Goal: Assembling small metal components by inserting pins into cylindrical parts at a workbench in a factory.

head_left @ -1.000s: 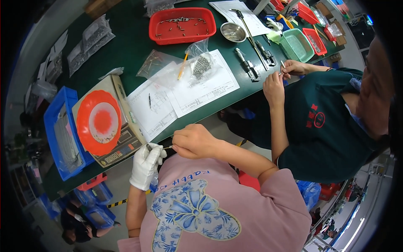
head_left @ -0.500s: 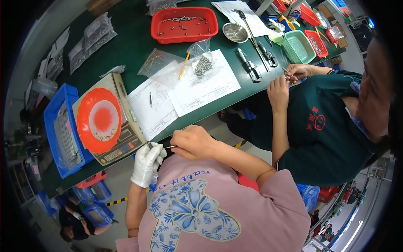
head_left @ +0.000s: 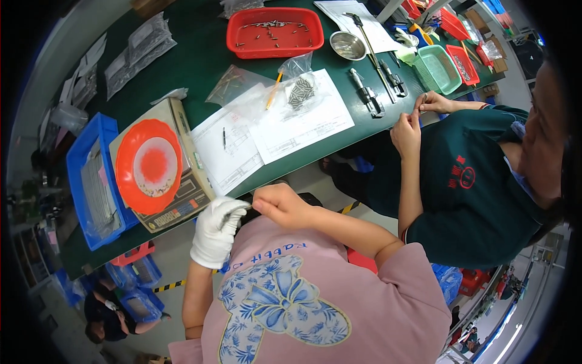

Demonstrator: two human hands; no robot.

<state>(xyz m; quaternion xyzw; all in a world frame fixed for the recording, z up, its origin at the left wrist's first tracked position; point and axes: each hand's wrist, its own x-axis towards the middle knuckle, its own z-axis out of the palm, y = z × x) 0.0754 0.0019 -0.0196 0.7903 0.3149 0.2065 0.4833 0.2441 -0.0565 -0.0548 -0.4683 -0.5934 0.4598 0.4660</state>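
In front of my chest, at the table's near edge, my two hands meet with fingertips close together. My left hand (head_left: 216, 235), in a white glove, is closed, thumb and fingers pinched. The bare right hand (head_left: 282, 207) is also closed, its thumb pressed on the curled forefinger. What either one grips is mostly hidden; only a tiny dark sliver shows between them. Just beyond the glove is a beige scale (head_left: 195, 193) bearing an orange-rimmed plate (head_left: 125, 162) with small bits on it. Drawing sheets (head_left: 233, 171) lie ahead, with a pen (head_left: 224, 138) on top.
A clear bag of metal pins (head_left: 301, 91) and a yellow pencil (head_left: 274, 92) rest on the sheets. Behind are a red tray (head_left: 276, 52), steel bowl (head_left: 348, 46), caliper (head_left: 371, 56) and micrometer (head_left: 366, 94). A blue bin (head_left: 77, 182) is left; a co-worker's hands (head_left: 407, 132) are right.
A slim metal pin that showed between my hands is now mostly hidden. My gloved fingers have come up to the right fingertips. The view has shifted slightly; the co-worker's hands have drawn together.
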